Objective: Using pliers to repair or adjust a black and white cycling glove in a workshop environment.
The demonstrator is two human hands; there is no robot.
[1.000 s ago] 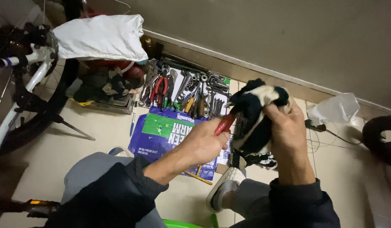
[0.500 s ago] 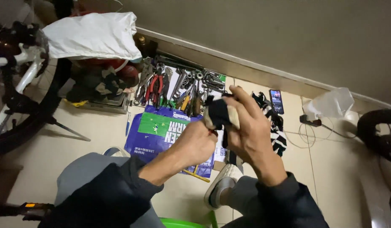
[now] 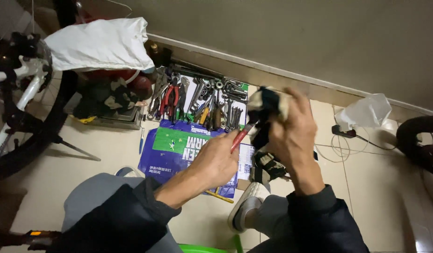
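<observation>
My left hand grips a tool with a red handle, its tip pointing up into a black-and-cream rag. That rag is bunched in my right hand, which is raised over the floor; part of the cloth hangs below the hand. Both hands meet above a blue and green printed bag lying flat on the tiles. Beyond it lies a spread of several wrenches and pliers along the wall.
A white bicycle frame and wheel stand at the left, under a white cloth cover. A tool case with gloves sits beside it. A white plastic bag, a cable and a tyre are at the right. My shoe rests below.
My right hand has shifted with the rag, first leftward and lower, now raised again over the bag. The left hand kept the red-handled tool against the cloth throughout.
</observation>
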